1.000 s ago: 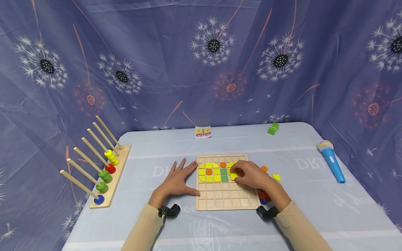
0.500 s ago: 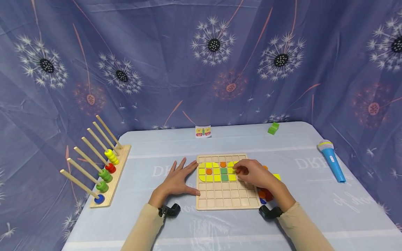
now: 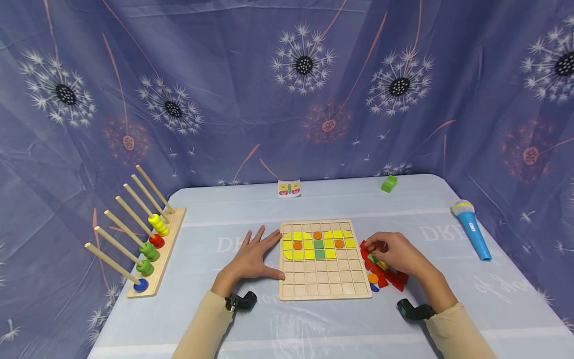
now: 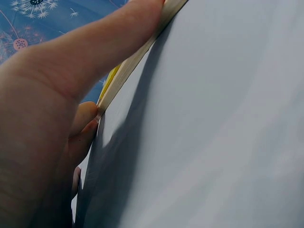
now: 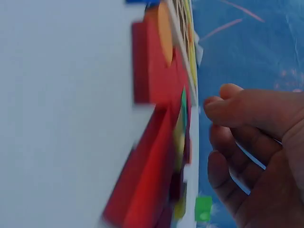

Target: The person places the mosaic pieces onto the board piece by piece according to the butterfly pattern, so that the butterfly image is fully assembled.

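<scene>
A wooden grid board (image 3: pixel 301 279) lies mid-table, bearing a pattern of yellow tiles (image 3: pixel 309 254), green squares (image 3: pixel 319 249) and orange discs (image 3: pixel 339 244). My left hand (image 3: pixel 254 257) rests beside its left edge with fingers spread, thumb and fingertips touching the frame; in the left wrist view the thumb (image 4: pixel 114 42) lies along the wooden rim. To the right of the board, my right hand (image 3: pixel 396 253) hovers over a pile of mostly red pieces (image 3: pixel 380 274). Its fingers (image 5: pixel 242 109) are loosely bent in the right wrist view, apart from the pieces, with nothing visible in them.
On the left stands a wooden peg counter (image 3: pixel 168 239) with coloured rings. A small picture card (image 3: pixel 289 188) is at the back edge. A green block (image 3: pixel 389 184) sits back right, and a blue toy microphone (image 3: pixel 473 230) lies at the right. A patterned curtain (image 3: pixel 242 99) hangs behind.
My right hand has moved right, off the board to the loose pieces. An orange disc now sits among the right-hand yellow tiles, where the fingers were. The left hand has stayed put.
</scene>
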A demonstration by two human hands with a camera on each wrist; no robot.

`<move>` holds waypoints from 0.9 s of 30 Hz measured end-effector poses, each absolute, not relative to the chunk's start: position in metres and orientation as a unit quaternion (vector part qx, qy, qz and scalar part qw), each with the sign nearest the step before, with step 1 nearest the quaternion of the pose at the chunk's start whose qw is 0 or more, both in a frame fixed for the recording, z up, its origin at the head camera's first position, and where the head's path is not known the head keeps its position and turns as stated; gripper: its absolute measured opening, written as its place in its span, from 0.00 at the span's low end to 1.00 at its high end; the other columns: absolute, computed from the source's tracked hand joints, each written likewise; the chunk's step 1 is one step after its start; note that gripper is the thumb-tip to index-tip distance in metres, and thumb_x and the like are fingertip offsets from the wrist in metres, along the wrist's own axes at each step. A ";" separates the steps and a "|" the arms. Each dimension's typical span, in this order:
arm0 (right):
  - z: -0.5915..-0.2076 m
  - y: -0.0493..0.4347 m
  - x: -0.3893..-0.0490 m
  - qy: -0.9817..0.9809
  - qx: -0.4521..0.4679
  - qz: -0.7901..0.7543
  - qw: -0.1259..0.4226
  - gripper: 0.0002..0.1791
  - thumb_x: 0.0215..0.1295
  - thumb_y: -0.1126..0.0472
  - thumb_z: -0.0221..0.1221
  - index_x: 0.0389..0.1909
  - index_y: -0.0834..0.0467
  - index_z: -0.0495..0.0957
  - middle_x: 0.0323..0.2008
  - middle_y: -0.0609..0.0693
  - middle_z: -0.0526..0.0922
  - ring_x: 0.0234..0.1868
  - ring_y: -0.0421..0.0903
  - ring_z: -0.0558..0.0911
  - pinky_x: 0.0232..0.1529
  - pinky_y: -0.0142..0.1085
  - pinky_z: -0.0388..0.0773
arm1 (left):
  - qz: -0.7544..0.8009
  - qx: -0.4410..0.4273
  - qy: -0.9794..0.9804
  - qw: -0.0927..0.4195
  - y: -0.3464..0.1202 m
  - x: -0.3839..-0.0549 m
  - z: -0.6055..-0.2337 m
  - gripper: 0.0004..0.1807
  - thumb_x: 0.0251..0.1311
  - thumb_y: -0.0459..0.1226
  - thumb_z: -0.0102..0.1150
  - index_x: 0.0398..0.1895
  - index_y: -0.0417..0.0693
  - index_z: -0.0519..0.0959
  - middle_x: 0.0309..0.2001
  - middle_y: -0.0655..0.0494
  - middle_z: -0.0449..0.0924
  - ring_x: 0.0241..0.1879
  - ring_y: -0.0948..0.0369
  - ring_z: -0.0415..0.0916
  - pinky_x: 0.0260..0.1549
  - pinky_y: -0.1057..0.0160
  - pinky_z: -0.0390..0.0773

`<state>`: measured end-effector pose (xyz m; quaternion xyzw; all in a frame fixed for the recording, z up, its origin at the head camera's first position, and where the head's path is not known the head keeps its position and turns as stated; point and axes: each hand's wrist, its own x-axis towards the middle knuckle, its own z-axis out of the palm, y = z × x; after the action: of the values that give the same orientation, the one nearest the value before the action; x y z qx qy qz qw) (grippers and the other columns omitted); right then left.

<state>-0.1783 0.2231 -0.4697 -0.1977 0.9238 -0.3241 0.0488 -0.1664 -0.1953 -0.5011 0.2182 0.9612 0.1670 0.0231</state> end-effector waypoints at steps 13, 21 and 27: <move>-0.476 0.256 -0.164 0.910 -0.207 -0.338 0.123 0.16 0.52 0.67 0.68 0.42 0.53 0.80 0.38 0.45 0.78 0.37 0.49 0.72 0.33 0.33 0.77 | 0.163 0.221 0.961 0.021 -0.197 -0.166 -0.501 0.67 0.27 0.80 0.56 0.75 0.62 0.56 0.74 0.68 0.50 0.74 0.51 0.35 0.68 0.43 0.31; -0.475 0.266 -0.161 0.897 -0.246 -0.341 0.140 0.16 0.55 0.67 0.67 0.45 0.53 0.79 0.40 0.47 0.76 0.40 0.50 0.72 0.37 0.32 0.77 | 0.171 0.223 0.960 0.021 -0.196 -0.166 -0.502 0.66 0.27 0.79 0.57 0.75 0.60 0.56 0.74 0.68 0.50 0.74 0.51 0.36 0.68 0.42 0.31; -0.476 0.265 -0.161 0.914 -0.217 -0.323 0.119 0.14 0.55 0.64 0.68 0.42 0.50 0.82 0.38 0.45 0.77 0.39 0.48 0.73 0.36 0.32 0.77 | 0.174 0.222 0.959 0.021 -0.195 -0.167 -0.502 0.67 0.27 0.80 0.57 0.75 0.61 0.56 0.74 0.68 0.50 0.74 0.51 0.36 0.68 0.43 0.31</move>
<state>-0.1613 0.2648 -0.4764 -0.2170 0.9135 -0.3227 0.1194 -0.1666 -0.1955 -0.5020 0.2224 0.9591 0.1740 0.0210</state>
